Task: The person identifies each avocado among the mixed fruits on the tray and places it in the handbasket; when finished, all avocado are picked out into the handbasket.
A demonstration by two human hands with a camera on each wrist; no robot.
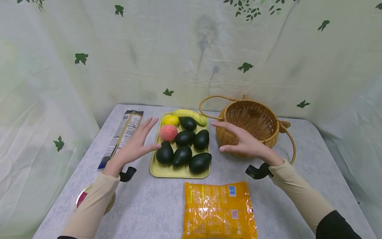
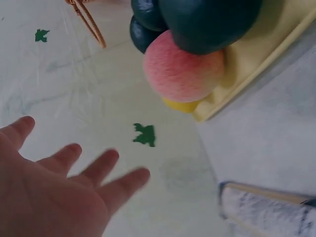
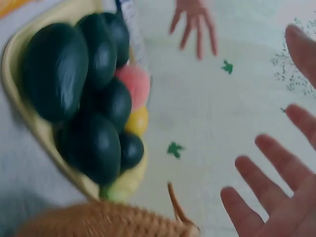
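My left hand (image 1: pixel 134 146) hovers at the left edge of a yellow tray (image 1: pixel 161 171), fingers spread and holding nothing. On the other side my right hand (image 1: pixel 243 141) is held in front of the wicker basket (image 1: pixel 247 116), its fingers extended and bare. Several dark green avocados (image 1: pixel 200 163) lie on the tray. Behind them are a pink peach (image 1: pixel 168 133), a yellow lemon (image 1: pixel 171 120) and a banana (image 1: pixel 191 115). The left wrist view shows the peach (image 2: pixel 182 69) close up; in the right wrist view the avocados (image 3: pixel 55 71) fill the tray's near end.
An orange plastic packet (image 1: pixel 219 212) lies at the front. Along the left lies a long printed packet (image 1: pixel 122 132). A round tin (image 1: pixel 82 197) is partly hidden under the left sleeve. Basket handles stick out to both sides, and a leaf-patterned curtain (image 1: pixel 179 49) hangs behind the table.
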